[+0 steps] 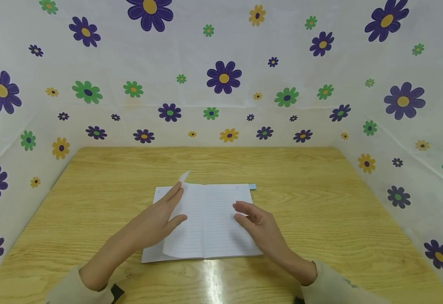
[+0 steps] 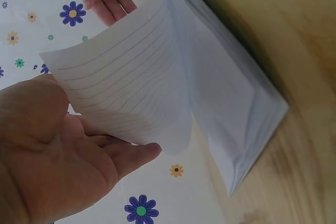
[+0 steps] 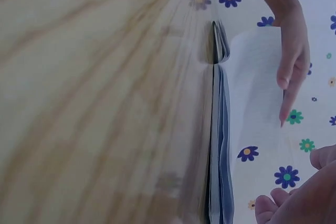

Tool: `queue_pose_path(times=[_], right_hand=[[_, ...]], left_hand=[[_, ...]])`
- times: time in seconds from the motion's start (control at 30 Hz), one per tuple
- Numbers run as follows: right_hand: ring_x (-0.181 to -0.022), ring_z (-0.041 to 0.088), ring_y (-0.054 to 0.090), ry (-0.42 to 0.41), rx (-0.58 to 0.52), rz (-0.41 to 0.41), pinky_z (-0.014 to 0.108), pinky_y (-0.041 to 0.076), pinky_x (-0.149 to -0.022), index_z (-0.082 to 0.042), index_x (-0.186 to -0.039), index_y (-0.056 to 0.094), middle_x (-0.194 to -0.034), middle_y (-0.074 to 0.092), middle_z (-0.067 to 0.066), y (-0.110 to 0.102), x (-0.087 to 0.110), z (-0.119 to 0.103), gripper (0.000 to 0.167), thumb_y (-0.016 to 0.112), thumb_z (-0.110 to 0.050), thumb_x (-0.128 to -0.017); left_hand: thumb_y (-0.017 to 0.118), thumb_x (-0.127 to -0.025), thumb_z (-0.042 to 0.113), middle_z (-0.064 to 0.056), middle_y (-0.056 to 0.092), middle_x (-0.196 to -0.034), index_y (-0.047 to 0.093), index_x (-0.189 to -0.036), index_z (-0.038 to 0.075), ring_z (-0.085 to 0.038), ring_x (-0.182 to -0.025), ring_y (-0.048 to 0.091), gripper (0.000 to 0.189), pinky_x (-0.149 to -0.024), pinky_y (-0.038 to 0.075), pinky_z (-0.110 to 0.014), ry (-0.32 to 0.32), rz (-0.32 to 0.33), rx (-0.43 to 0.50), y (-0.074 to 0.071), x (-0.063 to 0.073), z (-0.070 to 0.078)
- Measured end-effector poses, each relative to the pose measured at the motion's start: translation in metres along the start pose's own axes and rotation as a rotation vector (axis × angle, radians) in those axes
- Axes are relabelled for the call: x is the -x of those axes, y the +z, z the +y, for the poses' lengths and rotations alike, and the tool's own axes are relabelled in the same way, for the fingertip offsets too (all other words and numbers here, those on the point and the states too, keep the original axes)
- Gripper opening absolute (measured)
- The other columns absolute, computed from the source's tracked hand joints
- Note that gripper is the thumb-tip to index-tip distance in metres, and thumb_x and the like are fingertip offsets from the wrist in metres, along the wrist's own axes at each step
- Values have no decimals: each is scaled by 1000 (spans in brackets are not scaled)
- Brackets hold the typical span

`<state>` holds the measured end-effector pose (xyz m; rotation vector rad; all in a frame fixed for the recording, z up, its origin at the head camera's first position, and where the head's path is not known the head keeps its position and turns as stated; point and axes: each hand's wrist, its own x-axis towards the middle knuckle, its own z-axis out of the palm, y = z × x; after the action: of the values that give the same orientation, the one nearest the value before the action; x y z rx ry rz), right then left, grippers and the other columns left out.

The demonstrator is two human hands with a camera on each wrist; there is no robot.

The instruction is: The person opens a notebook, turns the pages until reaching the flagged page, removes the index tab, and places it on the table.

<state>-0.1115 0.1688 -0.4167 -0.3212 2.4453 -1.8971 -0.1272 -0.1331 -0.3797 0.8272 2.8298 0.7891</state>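
An open notebook [image 1: 226, 228] with lined white pages lies on the wooden table. One loose leaf [image 2: 126, 72] stands raised from the spine, its top corner curling up past my left fingertips in the head view. My left hand [image 1: 154, 226] is at the outer edge of this leaf, fingers straight and thumb spread apart. The right wrist view shows the same hand [image 3: 295, 59] along the leaf's edge. Over the right-hand page hovers my right hand [image 1: 263, 230], its fingers loosely bent and nothing between them.
A small light-blue tab [image 1: 252, 186] sticks out at the notebook's upper right. The wooden table [image 1: 320, 181] stretches around it, bounded at the back and sides by a white flower-print cloth [image 1: 191, 55]. Light-coloured sleeves [image 1: 339, 283] cover both forearms.
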Motion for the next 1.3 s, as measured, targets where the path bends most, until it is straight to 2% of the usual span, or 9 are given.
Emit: queue_pose_path(times=[0.1, 0.17, 0.3, 0.37, 0.43, 0.63, 0.87, 1.13, 1.3], right_hand=[[-109, 24, 70, 5, 68, 0, 26, 53, -96, 1, -138, 63, -139, 65, 15, -5, 0, 3, 43, 71, -19, -100], [-111, 26, 69, 6, 124, -3, 33, 54, -97, 1, -140, 62, -141, 63, 14, -9, 0, 5, 46, 72, -19, -100], [-122, 40, 63, 19, 237, -7, 52, 52, -101, 2, -143, 59, -146, 59, 17, -15, 2, 7, 52, 74, -20, -98], [-127, 47, 58, 31, 276, -17, 56, 50, -104, 3, -145, 56, -149, 55, 21, -17, 3, 7, 55, 74, -20, -98], [-133, 49, 52, 34, 315, -36, 56, 47, -107, 5, -146, 53, -151, 51, 24, -20, 4, 8, 59, 75, -20, -97], [-144, 40, 42, -20, 443, -67, 54, 35, -116, 11, -148, 46, -152, 47, 28, -25, 5, 8, 68, 78, -17, -95], [-150, 43, 31, 20, 535, -149, 55, 31, -118, 10, -153, 39, -158, 38, 29, -30, 7, 10, 82, 82, -20, -91], [-151, 44, 26, 19, 641, -204, 58, 27, -120, 9, -154, 39, -162, 33, 26, -31, 8, 12, 86, 84, -25, -89], [-150, 42, 29, 14, 657, -220, 57, 30, -119, 10, -153, 40, -163, 31, 25, -31, 9, 10, 89, 86, -24, -86]], left_hand=[[59, -107, 25, -26, 11, -169, 20, -158, -13, -39, -154, 20, 74, -118, 30, -55, -11, 1, -15, 2, 4, -2], [60, -107, 25, -26, 10, -169, 20, -158, -13, -40, -154, 20, 75, -117, 31, -55, -14, 2, -24, 4, 7, -3], [63, -105, 26, -27, 8, -169, 19, -157, -14, -41, -154, 20, 79, -116, 33, -56, -31, -3, -40, 6, 10, -4], [64, -105, 26, -28, 8, -169, 19, -157, -15, -42, -154, 20, 80, -116, 32, -56, -48, -9, -47, 7, 11, -5], [64, -104, 26, -30, 8, -168, 18, -157, -16, -43, -153, 20, 82, -116, 32, -57, -71, -15, -54, 9, 12, -6], [68, -102, 28, -34, 4, -166, 16, -156, -18, -47, -153, 16, 88, -117, 29, -59, -155, -39, -56, 12, 15, -10], [75, -95, 38, -37, -1, -165, 16, -154, -21, -50, -153, 8, 102, -119, 22, -60, -204, -70, -19, 13, 17, -16], [78, -90, 49, -43, -4, -161, 18, -151, -25, -56, -149, 16, 112, -115, 31, -62, -277, -104, -12, 20, 16, -21], [78, -90, 50, -45, -5, -160, 22, -149, -26, -61, -147, 11, 111, -113, 33, -65, -288, -98, -45, 22, 16, -20]])
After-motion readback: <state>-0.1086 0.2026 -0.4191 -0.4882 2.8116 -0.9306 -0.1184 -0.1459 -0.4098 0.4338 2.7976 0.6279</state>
